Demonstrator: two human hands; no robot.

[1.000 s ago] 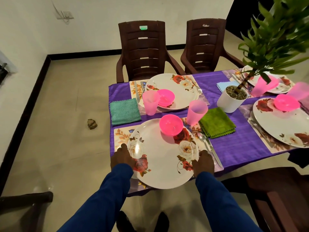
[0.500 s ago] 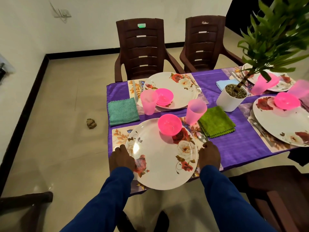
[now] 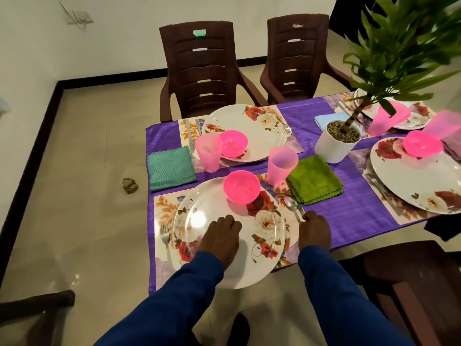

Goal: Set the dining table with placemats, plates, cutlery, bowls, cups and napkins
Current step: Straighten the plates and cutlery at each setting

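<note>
Your left grip [image 3: 220,236] lies flat, fingers relaxed, on the near floral plate [image 3: 199,221]. Your right grip [image 3: 314,232] sits just beside that plate, fingertips curled at the spoon [image 3: 292,204] handle; a pinch looks likely. Plate rests on its placemat [image 3: 166,204] at the bench [image 3: 349,216] edge. Pink bowl [image 3: 242,187] on the plate's far side; pink cup [image 3: 282,164] and green napkin [image 3: 314,179] beyond.

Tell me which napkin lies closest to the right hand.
The green napkin, just beyond the right hand, beside the spoon. The teal napkin and blue napkin lie farther away.
</note>
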